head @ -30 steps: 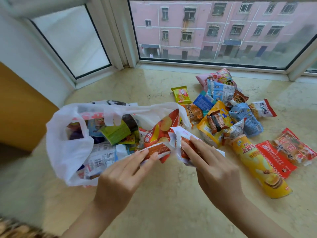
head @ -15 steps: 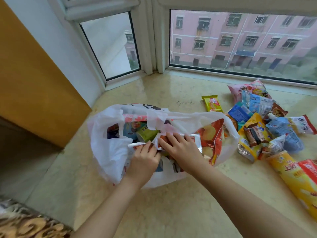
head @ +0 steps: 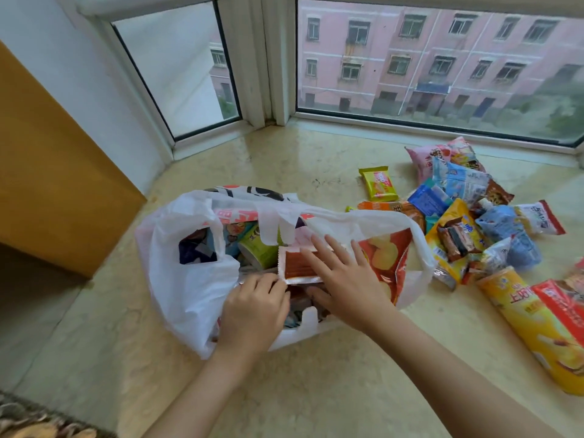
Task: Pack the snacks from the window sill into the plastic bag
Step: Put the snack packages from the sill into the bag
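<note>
The right hand point(head: 344, 279) lay flat, fingers spread, on a flat orange-red sachet point(head: 298, 263) inside the white plastic bag point(head: 189, 279) on the sill's left side; the left hand point(head: 256, 306), seemingly curled, touched its corner.

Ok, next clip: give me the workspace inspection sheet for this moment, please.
Surface: pale marble window sill, bare in front of the bag.
Job's things: white plastic bag lies open, partly filled; a flat red-orange snack packet lies on top inside it; unpacked snacks are heaped to its right, with a yellow tube lying nearest.
Clutter: nothing seen.
Grippers: left hand has curled fingers at the bag's mouth, what it holds unclear; right hand rests flat on the packet.
Cables: nothing seen.
Surroundings: corner windows facing a pink building; orange panel at left.
</note>
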A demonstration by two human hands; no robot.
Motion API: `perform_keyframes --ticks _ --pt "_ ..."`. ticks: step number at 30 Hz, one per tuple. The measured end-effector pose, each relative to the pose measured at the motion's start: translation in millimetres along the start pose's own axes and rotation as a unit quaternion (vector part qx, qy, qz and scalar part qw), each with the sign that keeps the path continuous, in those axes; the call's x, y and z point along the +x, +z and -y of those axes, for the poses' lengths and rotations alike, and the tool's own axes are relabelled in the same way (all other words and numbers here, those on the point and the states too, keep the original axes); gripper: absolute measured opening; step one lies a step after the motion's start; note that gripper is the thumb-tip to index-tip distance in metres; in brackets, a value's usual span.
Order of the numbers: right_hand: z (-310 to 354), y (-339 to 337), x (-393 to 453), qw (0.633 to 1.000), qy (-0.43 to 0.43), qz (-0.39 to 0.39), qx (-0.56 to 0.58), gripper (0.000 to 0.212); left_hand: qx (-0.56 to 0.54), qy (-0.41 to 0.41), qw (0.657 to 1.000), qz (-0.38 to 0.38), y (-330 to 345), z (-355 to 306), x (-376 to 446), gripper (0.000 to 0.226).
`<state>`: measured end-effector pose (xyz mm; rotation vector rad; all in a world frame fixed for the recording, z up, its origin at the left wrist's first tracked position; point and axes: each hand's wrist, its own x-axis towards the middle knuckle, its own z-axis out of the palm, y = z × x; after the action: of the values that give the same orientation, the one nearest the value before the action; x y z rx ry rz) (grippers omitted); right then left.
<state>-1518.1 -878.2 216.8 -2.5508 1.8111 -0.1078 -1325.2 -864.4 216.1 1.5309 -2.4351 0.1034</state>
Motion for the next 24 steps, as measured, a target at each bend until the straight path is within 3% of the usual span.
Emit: perform_keyframes --ticks 10,14,24 --pt "-52 -44 -58 0.991 0.060 -0.102 0.067 0.056 -0.054 0.058 0.992 -0.099 -31 -86 50 0.030" --pt "-85 -59 -92 0.986 0.082 -0.132 0.055 0.054 -0.080 0.075 0.989 -0.094 -28 -133 65 0.034" --pt "-178 -64 -169 0.981 0.160 -0.111 0.022 0.059 -0.118 0.142 0.981 -0.064 -10 -232 91 0.039"
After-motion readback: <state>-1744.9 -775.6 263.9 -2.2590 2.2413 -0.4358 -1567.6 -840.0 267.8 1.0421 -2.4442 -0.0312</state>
